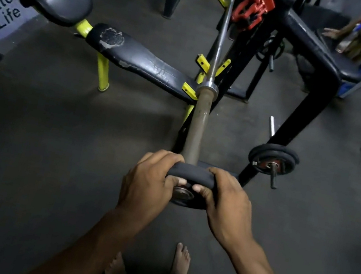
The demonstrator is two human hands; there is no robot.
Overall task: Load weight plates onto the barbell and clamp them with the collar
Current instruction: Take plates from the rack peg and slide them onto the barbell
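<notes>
A: Which step are we in now?

B: We are loading. Both our hands hold one small black weight plate at the near end of the barbell sleeve. The left hand grips the plate's left rim, fingers curled round it and fingertips on its face. The right hand does the same on the right rim. The end of the sleeve already shows in the plate's centre hole, so we judge the plate is just started on the sleeve, at its very tip.

A: And what does the next move ask from us?

B: To push the plate along the sleeve, away from us, until it meets the shiny shoulder ring at the far end of the sleeve. We should keep the plate square to the sleeve, or it may bind. The collar comes after that.

A: Where is the collar?

B: Beyond the sleeve and a little to the right hangs a red clamp on the black frame; we think it is the collar, but we cannot be sure. More plates sit on a peg of that frame, to the right of the sleeve.

A: Any writing we can read?

B: Only on a sign far to the left of the sleeve, behind the bench: "Better Life", with the first word partly covered. On the plate we can read no marking.
</notes>
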